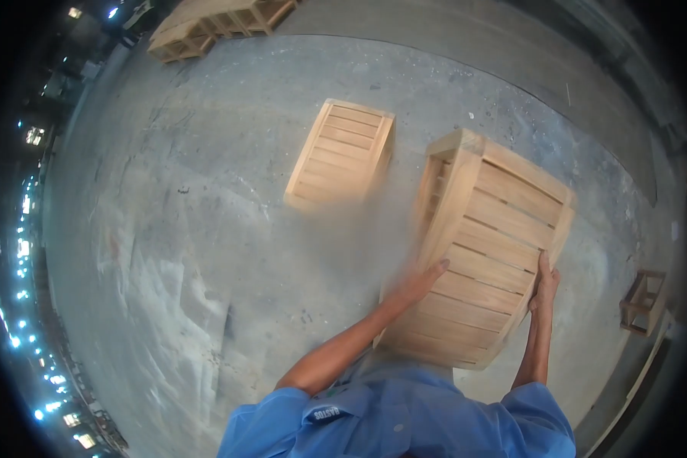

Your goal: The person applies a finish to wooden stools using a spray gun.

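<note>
A slatted wooden table (504, 237) of pale wood is held in front of my body, its slatted top tilted toward me. My left hand (420, 284) grips its left edge, the thumb lying over the frame and the fingers out of sight at the side. On the opposite edge my right hand (544, 286) is closed round the frame, thumb on top. The table's legs and underside are mostly hidden. Beyond it, a second slatted wooden table (342, 149) stands on the concrete floor, its near end blurred.
Several wooden tables (198, 34) stand together at the far upper left. A small wooden frame (643, 301) is on the floor at the right. Grey, stained concrete floor (183, 252) extends around me. Bright lights (24, 248) line the left side.
</note>
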Demonstrator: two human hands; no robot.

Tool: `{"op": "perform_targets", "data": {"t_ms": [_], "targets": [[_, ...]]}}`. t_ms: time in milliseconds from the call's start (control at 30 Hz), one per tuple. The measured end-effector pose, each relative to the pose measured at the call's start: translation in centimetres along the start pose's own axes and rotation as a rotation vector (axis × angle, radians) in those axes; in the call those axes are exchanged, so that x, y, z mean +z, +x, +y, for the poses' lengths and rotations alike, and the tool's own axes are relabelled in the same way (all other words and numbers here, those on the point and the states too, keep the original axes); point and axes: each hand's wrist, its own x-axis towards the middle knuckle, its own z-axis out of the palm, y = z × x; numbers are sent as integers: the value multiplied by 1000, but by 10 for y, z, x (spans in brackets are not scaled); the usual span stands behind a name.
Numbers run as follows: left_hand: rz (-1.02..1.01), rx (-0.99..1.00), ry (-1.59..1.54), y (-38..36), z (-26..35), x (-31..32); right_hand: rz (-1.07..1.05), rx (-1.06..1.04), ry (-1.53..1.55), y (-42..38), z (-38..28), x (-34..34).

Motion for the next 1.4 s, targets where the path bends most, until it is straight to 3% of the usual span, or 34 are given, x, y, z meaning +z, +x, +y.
{"op": "perform_targets", "data": {"t_ms": [67, 233, 267, 367, 467, 500, 700, 733, 900, 967, 1067, 1133, 1200, 1267, 1333, 1400], "targets": [[-6, -28, -2, -17, 10, 8, 36, -13, -27, -11, -3, -8], [13, -54, -15, -14, -32, 41, 15, -16, -21, 15, 39, -34], [41, -1, 40, -15, -23, 37, 16, -19, -34, 5, 15, -32], [83, 103, 137, 7, -82, 66, -20, -24, 8, 38, 53, -49], [9, 46, 101, 24, -119, 93, -34, -30, 44, 66, 101, -78], [-4, 40, 133, 32, -87, 73, -42, -24, 34, 57, 65, -59], [-54, 167, 261, 79, -141, 82, -11, -24, 141, 91, 135, -56], [-52, 138, 177, 69, -127, 89, 1, -9, 37, 85, 96, -65], [-13, -84, 278, 64, -85, 99, 47, 19, -116, 104, 110, -63], [57, -100, 413, 61, -95, 98, 21, 14, -103, 96, 93, -63], [19, -148, 507, 30, -93, 89, 21, -25, -230, 83, 89, -73], [-27, -163, 542, 4, -106, 84, 171, -16, -308, 71, 112, -80], [4, 192, 622, -29, -117, 66, 245, 4, -363, 36, 116, -81], [52, 291, 782, -88, -130, 70, 280, -21, -435, -24, 163, -122], [-74, 93, 632, -154, -133, 61, 296, -63, -551, -90, 216, -166], [-190, 35, 594, -203, -204, 29, 326, -62, -676, -169, 273, -214]]}}
